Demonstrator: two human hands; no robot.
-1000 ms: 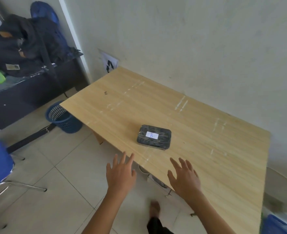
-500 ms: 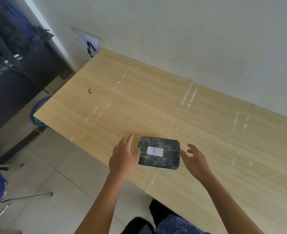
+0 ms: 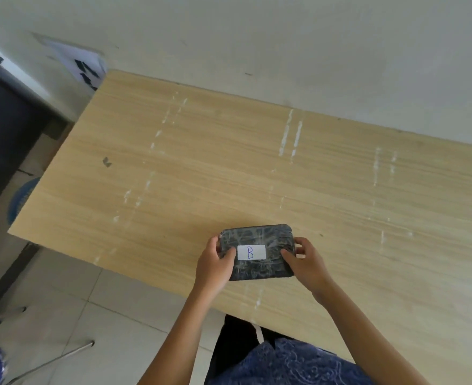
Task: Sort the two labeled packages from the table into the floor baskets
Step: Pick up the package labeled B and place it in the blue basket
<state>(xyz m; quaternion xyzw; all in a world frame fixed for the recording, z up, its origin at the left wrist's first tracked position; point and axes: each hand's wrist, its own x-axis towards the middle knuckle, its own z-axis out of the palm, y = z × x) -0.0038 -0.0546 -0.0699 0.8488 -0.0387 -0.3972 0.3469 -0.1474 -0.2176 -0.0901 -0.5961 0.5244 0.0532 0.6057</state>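
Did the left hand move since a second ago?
Yes. The left hand went forward from over the floor, past the table edge, and now grips the left end of the package labeled B.

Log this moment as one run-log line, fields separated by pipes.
phase: grasp | object: package labeled B | left hand: gripping left end | right hand: gripping right end | location: table | basket: not reached

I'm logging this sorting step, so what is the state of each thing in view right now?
Package: dark, wrapped in clear film, white label marked B facing up, held at both short ends.
Left hand: closed on the package's left end, thumb on top.
Right hand: closed on the package's right end, thumb on top.
Table: bare wood with white scuff marks.
Blue basket: on the floor, mostly hidden behind the table's left corner.
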